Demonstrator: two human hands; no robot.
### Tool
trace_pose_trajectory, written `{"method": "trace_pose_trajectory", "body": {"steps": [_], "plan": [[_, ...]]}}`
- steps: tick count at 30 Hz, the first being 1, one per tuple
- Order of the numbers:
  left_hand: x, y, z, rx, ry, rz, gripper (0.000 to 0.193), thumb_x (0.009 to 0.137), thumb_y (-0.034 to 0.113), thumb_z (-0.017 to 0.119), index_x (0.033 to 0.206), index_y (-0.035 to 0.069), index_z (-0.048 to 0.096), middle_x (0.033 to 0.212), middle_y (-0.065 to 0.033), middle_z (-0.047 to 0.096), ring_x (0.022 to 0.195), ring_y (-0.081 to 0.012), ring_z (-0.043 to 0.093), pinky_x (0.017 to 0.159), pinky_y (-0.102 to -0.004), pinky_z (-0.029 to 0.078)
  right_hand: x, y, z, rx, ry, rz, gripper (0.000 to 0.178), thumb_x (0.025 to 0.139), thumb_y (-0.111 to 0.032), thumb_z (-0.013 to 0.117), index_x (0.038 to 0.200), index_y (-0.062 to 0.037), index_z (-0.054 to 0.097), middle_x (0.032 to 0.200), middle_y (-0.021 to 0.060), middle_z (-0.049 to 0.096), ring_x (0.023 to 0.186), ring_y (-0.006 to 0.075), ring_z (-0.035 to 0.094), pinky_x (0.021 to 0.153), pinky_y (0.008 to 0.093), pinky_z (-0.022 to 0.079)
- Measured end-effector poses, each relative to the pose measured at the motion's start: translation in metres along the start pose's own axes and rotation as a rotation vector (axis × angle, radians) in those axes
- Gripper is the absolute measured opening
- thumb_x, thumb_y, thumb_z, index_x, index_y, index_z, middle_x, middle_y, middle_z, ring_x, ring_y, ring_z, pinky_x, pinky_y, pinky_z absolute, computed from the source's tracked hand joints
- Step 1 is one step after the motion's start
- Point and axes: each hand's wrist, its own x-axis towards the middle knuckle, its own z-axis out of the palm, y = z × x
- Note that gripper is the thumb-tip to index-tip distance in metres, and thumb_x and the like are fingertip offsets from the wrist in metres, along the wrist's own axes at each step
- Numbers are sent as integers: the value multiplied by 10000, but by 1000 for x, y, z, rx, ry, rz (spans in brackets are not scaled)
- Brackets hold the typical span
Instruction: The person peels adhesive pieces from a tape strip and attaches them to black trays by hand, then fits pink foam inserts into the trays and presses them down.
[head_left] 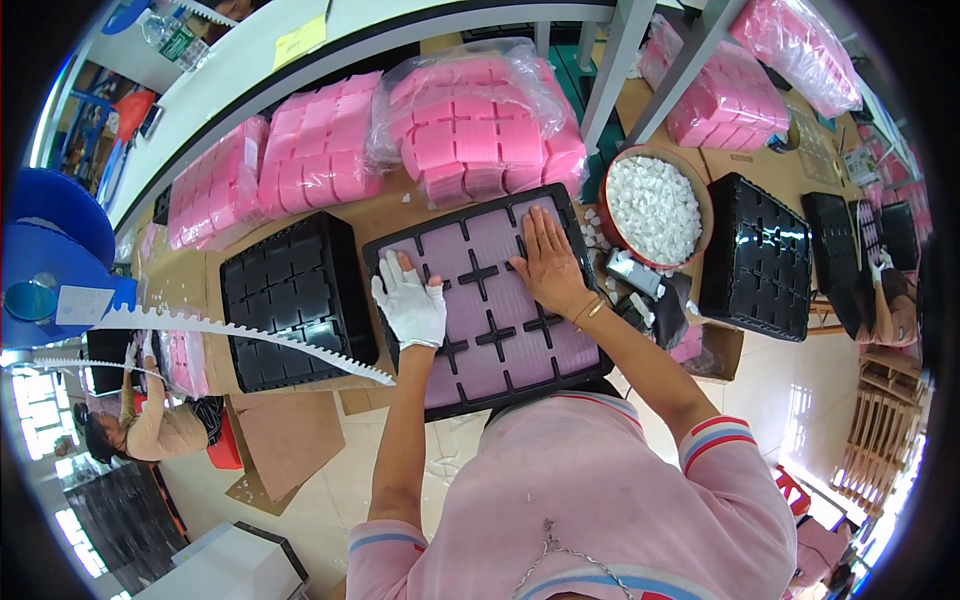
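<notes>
i stand in the room and see a person press flat with both hands. under the fingers lies the shallow black plastic tray (520, 389), filled with lilac-pink, finely ribbed foam (470, 308). the left hand (410, 312), in a white glove which leaves some fingertips bare, rests near the left side; its fingers are slightly parted and pinch nothing. the bare right hand (552, 268) lies toward the far right corner, its long fingers almost straight with small gaps, the thumb stretched apart. i think the palms lie on opposite sides so that the foam sits evenly and the tray cannot slide.

the tray stands a little turned, its near edge close to the person's body, perhaps to make leaning on it easier. to the right of the right fingers is a round bowl (706, 235) heaped with small white chips (655, 210), probably kept in easy reach. left of the gloved fingers stands a block of black ribbed trays (290, 300); beyond the fingertips are wrapped pink foam bundles (470, 120).

the foam looks smooth and level, with black cross-shaped ribs showing through it. whether it is one sheet or several pieces, i cannot tell.
</notes>
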Motion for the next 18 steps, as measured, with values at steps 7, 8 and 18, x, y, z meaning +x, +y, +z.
{"method": "trace_pose_trajectory", "body": {"steps": [7,8,18], "plan": [[12,-12,-17,-128,5,-148,735,899,412,634,1455,-35,454,1516,-232,435,1428,-330,381,1153,-537,257,7,21,-10,252,83,157,629,1012,-340,543,1467,61,378,1540,280,373,1407,446,390,1157,484,343],[16,-10,-26,-265,-51,-265,770,839,377,744,1426,-42,477,1465,-242,481,1381,-337,436,1125,-534,314,10,31,-13,355,167,206,631,993,-322,589,1469,38,385,1530,279,387,1386,453,411,1137,482,371],[57,-51,15,-700,-13,-544,812,821,439,784,1417,8,439,1305,-250,614,1159,-440,619,953,-476,505,30,65,17,477,-42,787,735,871,-562,667,1331,3,572,1190,286,664,1129,445,635,973,474,499]]}}
